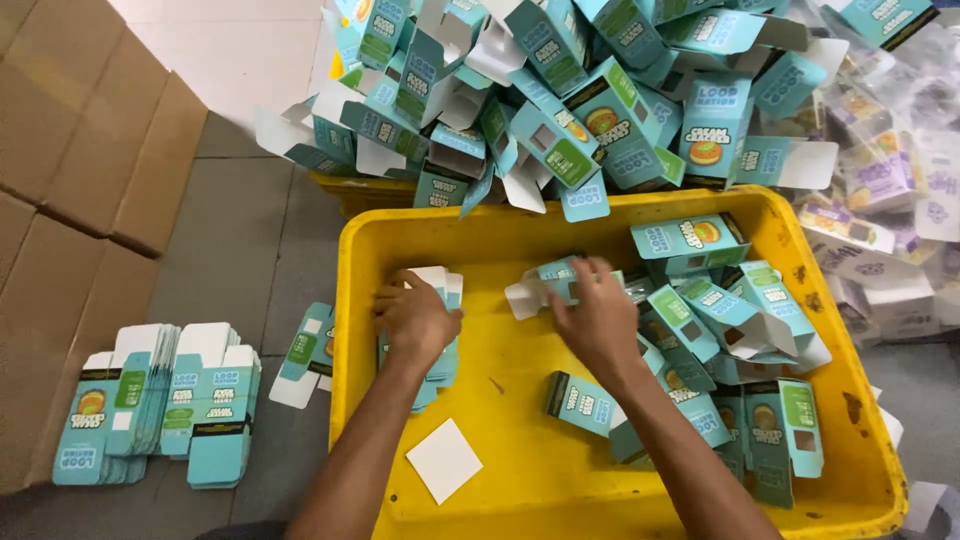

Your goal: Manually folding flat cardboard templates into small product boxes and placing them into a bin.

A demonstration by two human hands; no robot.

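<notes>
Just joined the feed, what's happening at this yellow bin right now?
A person is working over a yellow plastic bin. The left hand rests on a stack of flattened teal cartons inside the bin, while the right hand holds a single teal carton with an open white flap. Loose cartons fill the bin's right side, a big heap of cartons sits behind it, and flat stacks lie on the floor to the left.

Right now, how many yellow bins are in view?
2. One large yellow bin sits under both hands, left hand and right hand inside it. A second yellow bin shows behind it, mostly buried under teal cartons. Others may be hidden.
</notes>
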